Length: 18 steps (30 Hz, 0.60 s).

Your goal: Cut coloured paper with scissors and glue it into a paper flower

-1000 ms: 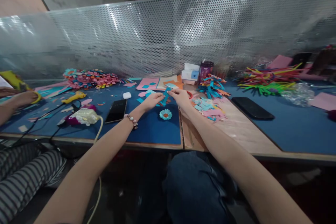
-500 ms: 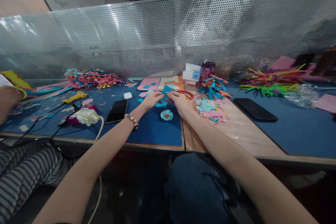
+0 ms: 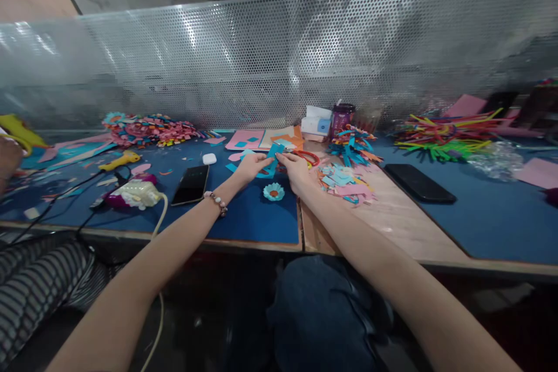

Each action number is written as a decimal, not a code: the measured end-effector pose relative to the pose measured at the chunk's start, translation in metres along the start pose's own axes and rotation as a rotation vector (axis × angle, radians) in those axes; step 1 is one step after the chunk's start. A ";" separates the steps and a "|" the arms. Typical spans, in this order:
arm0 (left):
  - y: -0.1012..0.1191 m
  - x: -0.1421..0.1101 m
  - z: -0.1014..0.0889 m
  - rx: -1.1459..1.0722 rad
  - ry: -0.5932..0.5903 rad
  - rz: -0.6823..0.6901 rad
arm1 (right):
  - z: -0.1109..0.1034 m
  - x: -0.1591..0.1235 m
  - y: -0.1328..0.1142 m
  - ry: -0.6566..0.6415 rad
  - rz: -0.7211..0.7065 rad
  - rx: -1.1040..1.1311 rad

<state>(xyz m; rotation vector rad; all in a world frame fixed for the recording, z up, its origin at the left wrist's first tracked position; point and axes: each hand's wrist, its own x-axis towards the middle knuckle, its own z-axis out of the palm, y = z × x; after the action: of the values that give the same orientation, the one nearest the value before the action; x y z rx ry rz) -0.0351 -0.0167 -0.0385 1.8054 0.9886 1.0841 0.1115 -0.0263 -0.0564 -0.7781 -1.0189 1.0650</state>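
Note:
My left hand and my right hand meet above the blue mat, both pinching a strip of blue paper between thumb and fingers. Just below them, a light blue paper flower with an orange-brown centre lies on the mat. Red-handled scissors show beside my right hand; their blades are partly hidden. Behind my fingers are pink sheets with small blue paper squares on them.
Paper scraps lie right of my hands. A phone, a yellow glue gun and a power strip with cables stand left. Another phone and pipe cleaners are right. Another person's hand is far left.
The blue paper between my fingers now shows as a longer, more upright strip. The other person's hand at far left has drawn back toward the picture's edge.

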 end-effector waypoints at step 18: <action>0.003 -0.005 0.000 -0.016 0.032 -0.086 | -0.004 -0.001 -0.005 -0.024 -0.021 -0.119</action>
<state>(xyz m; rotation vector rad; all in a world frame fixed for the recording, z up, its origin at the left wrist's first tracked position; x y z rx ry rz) -0.0357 -0.0223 -0.0377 1.7214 1.0647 1.0680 0.1167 -0.0286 -0.0533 -0.8503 -1.1164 1.0051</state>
